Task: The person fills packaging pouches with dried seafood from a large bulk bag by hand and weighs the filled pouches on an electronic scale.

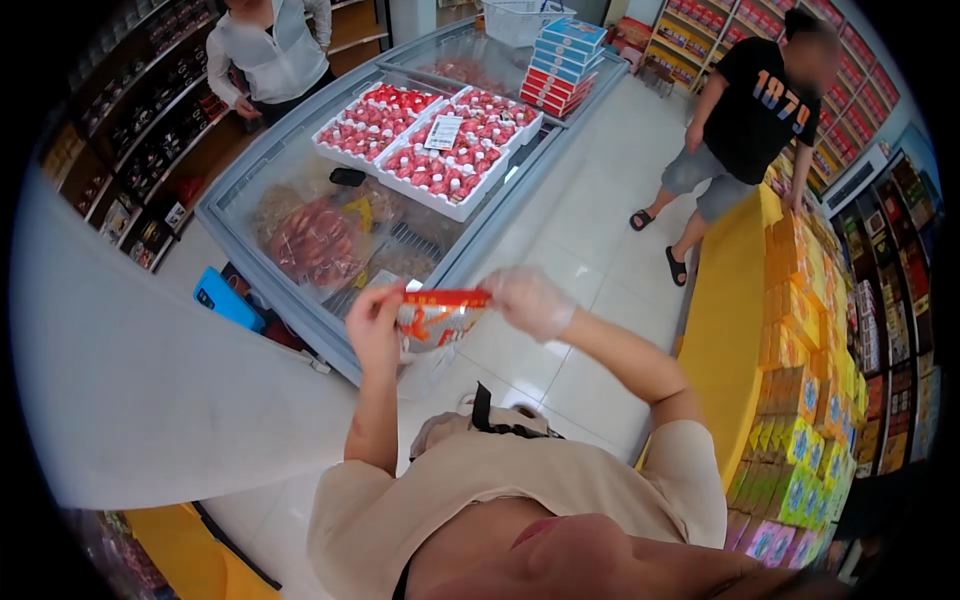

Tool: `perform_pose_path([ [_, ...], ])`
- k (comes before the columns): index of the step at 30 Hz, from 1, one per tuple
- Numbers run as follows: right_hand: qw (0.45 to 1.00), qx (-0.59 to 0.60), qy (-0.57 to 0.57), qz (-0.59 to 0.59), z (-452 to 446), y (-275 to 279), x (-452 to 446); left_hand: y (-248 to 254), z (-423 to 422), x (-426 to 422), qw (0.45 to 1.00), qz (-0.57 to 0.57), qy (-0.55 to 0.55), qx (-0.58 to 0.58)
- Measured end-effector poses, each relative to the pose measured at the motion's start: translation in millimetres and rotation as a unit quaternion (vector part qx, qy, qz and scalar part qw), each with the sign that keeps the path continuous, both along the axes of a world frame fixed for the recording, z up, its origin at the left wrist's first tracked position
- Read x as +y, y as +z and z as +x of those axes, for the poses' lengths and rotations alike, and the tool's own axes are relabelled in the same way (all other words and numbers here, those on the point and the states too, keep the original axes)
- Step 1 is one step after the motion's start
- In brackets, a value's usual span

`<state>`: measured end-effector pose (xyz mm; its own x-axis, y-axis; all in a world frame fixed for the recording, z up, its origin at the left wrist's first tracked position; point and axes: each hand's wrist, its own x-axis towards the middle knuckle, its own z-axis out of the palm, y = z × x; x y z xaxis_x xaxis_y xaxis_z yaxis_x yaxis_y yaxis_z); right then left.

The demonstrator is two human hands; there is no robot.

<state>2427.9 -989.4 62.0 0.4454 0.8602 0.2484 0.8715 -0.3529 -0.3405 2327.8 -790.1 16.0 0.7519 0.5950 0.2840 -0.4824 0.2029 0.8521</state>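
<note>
Between my two hands a small plastic packet [440, 318] is stretched out, with a red top edge, a silvery body and orange-red print. My left hand [375, 325] is bare and pinches its left top corner. On the other side, my right hand [532, 303] wears a clear thin glove and grips the right top corner. The packet hangs in front of the freezer's near corner, above the tiled floor. Whether anything is inside it I cannot tell.
A chest freezer [290, 165] carries white trays of red wrapped pieces [455, 160] and stacked boxes [565, 65]. A white column [170, 370] stands left. Boxed goods [785, 430] line a yellow-draped counter [725, 330] at right. One person [270, 50] stands behind the freezer, another [745, 120] by the counter.
</note>
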Motion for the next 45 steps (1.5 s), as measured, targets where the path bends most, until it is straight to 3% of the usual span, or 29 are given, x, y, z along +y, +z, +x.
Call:
perform_pose_path([
  [3, 0.992, 0.117, 0.006, -0.048, 89.2, 51.7, 17.2, 41.2, 108.0, 1.0, 0.999, 0.017, -0.013, 0.030],
  [5, 0.992, 0.111, -0.010, -0.064, 152.2, 62.8, 39.6, 66.6, 173.6, -0.4, 0.982, 0.178, 0.013, 0.063],
  [6, 0.995, 0.003, 0.006, -0.098, 193.4, 65.1, 50.9, 75.8, 208.1, 6.9, 0.974, 0.201, 0.004, 0.100],
  [7, 0.986, -0.111, 0.025, -0.126, 235.4, 66.3, 62.1, 72.8, 237.1, 13.7, 0.986, 0.160, 0.033, 0.046],
  [8, 0.984, -0.143, 0.045, -0.098, 281.8, 66.1, 69.6, 70.7, 265.1, 19.9, 0.990, 0.121, 0.066, -0.016],
  [9, 0.979, -0.180, 0.065, -0.068, 331.4, 66.9, 74.2, 71.1, 275.5, 26.0, 0.990, 0.116, 0.079, -0.002],
  [10, 0.976, -0.190, 0.083, -0.065, 379.7, 66.7, 79.3, 69.1, 274.6, 34.3, 0.990, 0.110, 0.091, 0.009],
  [11, 0.987, -0.158, 0.027, -0.005, 430.0, 64.8, 84.8, 37.4, 282.2, 52.5, 0.985, 0.110, 0.129, 0.013],
  [12, 0.991, -0.122, -0.029, 0.053, 476.9, 65.6, 88.9, 18.3, 281.0, 62.9, 0.981, 0.092, 0.146, 0.085],
  [13, 0.984, -0.158, -0.059, 0.050, 520.5, 66.8, 91.2, 0.6, 279.4, 66.2, 0.972, 0.071, 0.160, 0.157],
  [14, 0.976, -0.190, -0.090, 0.048, 563.6, 68.6, 94.5, -16.7, 284.4, 62.1, 0.959, 0.054, 0.220, 0.171],
  [17, 0.963, -0.229, -0.140, 0.021, 666.7, 67.6, 110.2, -68.0, 293.7, 44.4, 0.933, -0.030, 0.264, 0.244],
  [18, 0.966, -0.225, -0.124, 0.017, 695.3, 57.9, 116.0, -74.0, 298.5, 30.7, 0.927, -0.061, 0.264, 0.260],
  [20, 0.952, -0.252, -0.128, -0.114, 745.0, 23.4, 129.1, -68.9, 314.0, 3.2, 0.916, -0.099, 0.293, 0.255],
  [22, 0.962, -0.204, -0.150, -0.103, 783.3, -27.6, 134.9, -71.8, 325.8, -15.2, 0.906, -0.131, 0.316, 0.249],
  [23, 0.959, -0.193, -0.146, -0.151, 805.1, -61.9, 131.2, -76.0, 325.3, -23.5, 0.896, -0.152, 0.334, 0.248],
  [25, 0.953, -0.180, -0.142, -0.199, 826.9, -100.1, 127.1, -83.8, 329.3, -36.0, 0.886, -0.172, 0.351, 0.249],
  [27, 0.946, -0.230, -0.080, -0.213, 830.1, -125.7, 120.1, -89.6, 329.6, -50.1, 0.833, -0.214, 0.426, 0.282],
  [30, 0.925, -0.304, -0.005, -0.228, 840.9, -157.4, 116.5, -96.9, 317.8, -60.1, 0.816, -0.234, 0.444, 0.286],
  [32, 0.920, -0.287, -0.018, -0.267, 842.7, -162.3, 122.2, -95.6, 318.4, -57.7, 0.807, -0.231, 0.453, 0.300],
  [36, 0.946, -0.144, -0.163, -0.240, 830.1, -147.2, 147.1, -89.4, 322.2, -57.8, 0.810, -0.213, 0.451, 0.309],
  [38, 0.910, 0.070, -0.303, -0.275, 818.5, -130.0, 153.6, -83.8, 325.5, -55.8, 0.823, -0.202, 0.428, 0.314],
  [42, 0.902, 0.145, -0.308, -0.266, 808.7, -123.0, 139.5, -88.4, 323.8, -57.5, 0.820, -0.193, 0.438, 0.315],
  [45, 0.938, 0.168, -0.257, -0.164, 763.3, -55.3, 138.4, -93.7, 307.5, -54.4, 0.824, -0.175, 0.435, 0.317],
])
